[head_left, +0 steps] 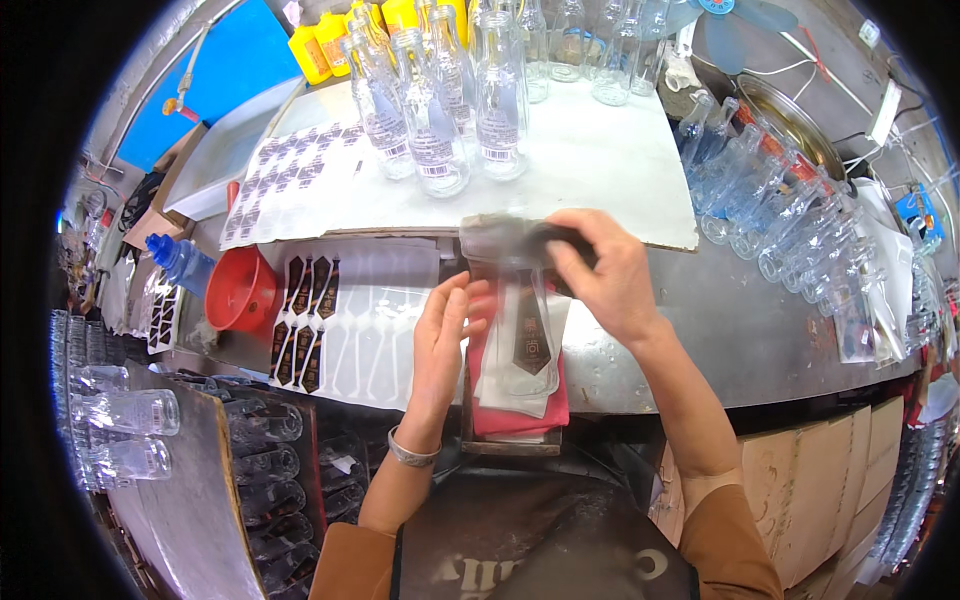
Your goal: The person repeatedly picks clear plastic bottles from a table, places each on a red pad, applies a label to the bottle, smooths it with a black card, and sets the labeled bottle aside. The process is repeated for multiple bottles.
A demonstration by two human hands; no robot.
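Observation:
A clear glass bottle (549, 365) lies on a folded white cloth (492, 392) over a red cloth (550, 412), in a low wooden tray (511, 449). On its upper side is a dark tie-shaped label (532, 335). My right hand (612, 272) is closed round the dark handle of a tool (560, 250). That tool is smeared by motion over the bottle's far part, and its working edge cannot be made out. Just left of the bottle, my left hand (446, 330) has its fingers extended and apart, holding nothing.
Left lies a sheet of dark tie-shaped labels (305, 322), beside a red bucket (245, 292). Labelled bottles (436, 150) stand on the white board (610, 160), near a printed label sheet (290, 180). Bottles (770, 220) lean in rows at right; cardboard boxes (800, 480) stand below.

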